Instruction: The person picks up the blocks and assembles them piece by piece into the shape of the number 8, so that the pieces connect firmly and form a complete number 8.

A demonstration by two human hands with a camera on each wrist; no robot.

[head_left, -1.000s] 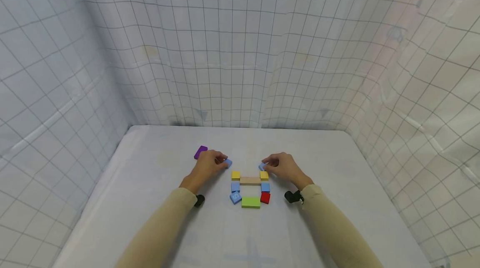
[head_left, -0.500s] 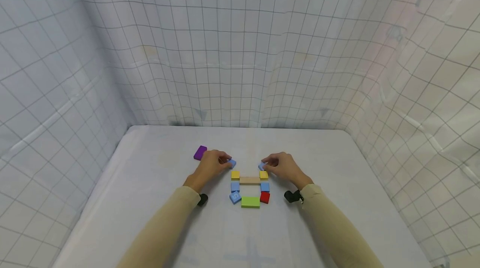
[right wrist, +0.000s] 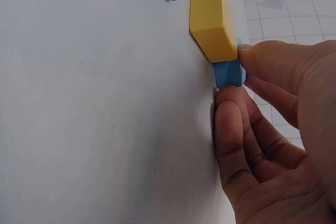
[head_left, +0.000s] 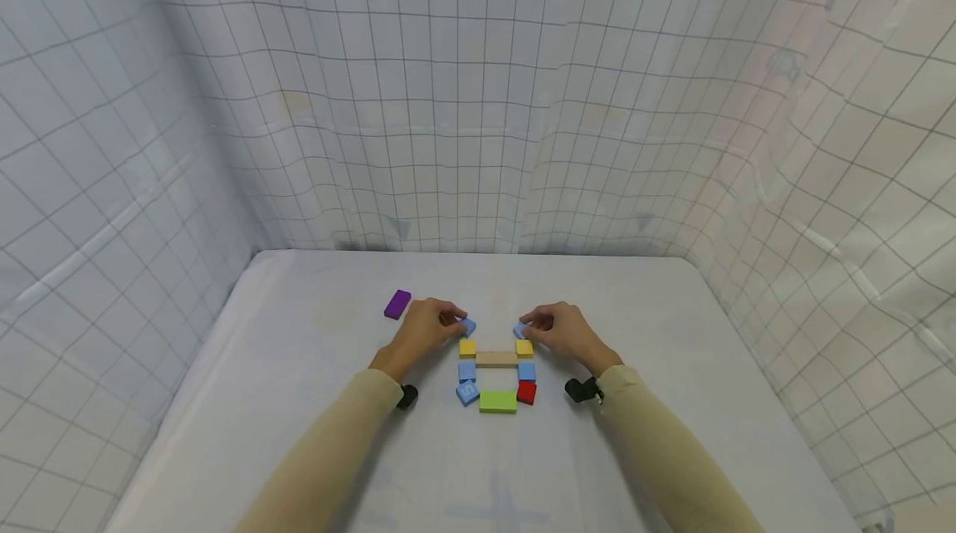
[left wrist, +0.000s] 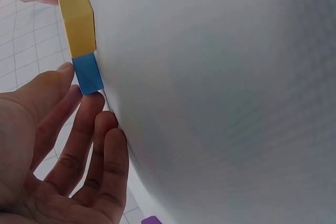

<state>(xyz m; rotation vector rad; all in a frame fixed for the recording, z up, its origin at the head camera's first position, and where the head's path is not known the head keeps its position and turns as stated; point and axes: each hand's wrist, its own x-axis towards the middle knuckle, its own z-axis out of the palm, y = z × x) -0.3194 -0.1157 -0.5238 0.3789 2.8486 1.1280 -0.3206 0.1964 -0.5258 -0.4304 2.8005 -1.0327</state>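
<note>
In the head view, my left hand (head_left: pixel 426 328) pinches a small blue block (head_left: pixel 468 325) just behind the left yellow block (head_left: pixel 467 349). The left wrist view has the thumb and fingertips at that blue block (left wrist: pixel 87 74), whose end lies close to the yellow one (left wrist: pixel 79 22). Opposite, my right hand (head_left: pixel 562 329) holds another blue block (head_left: pixel 519 331) behind the right yellow block (head_left: pixel 524 349). Seen from the right wrist, thumb and fingers grip this blue block (right wrist: pixel 228 74) beside the yellow one (right wrist: pixel 214 24). Between the yellow blocks lies a plain wooden bar (head_left: pixel 496 359).
Nearer the body lie two more blue blocks, left (head_left: pixel 466 371) and right (head_left: pixel 526 371), a turned blue block (head_left: pixel 467 393), a red block (head_left: pixel 526 393) and a green block (head_left: pixel 497 402). A purple block (head_left: pixel 397 305) lies left on the white table (head_left: pixel 314 284). Gridded curtains surround it.
My left hand has shifted to the right with its blue block, bringing it behind the left yellow block and uncovering the purple block. My right hand stays almost where it was.
</note>
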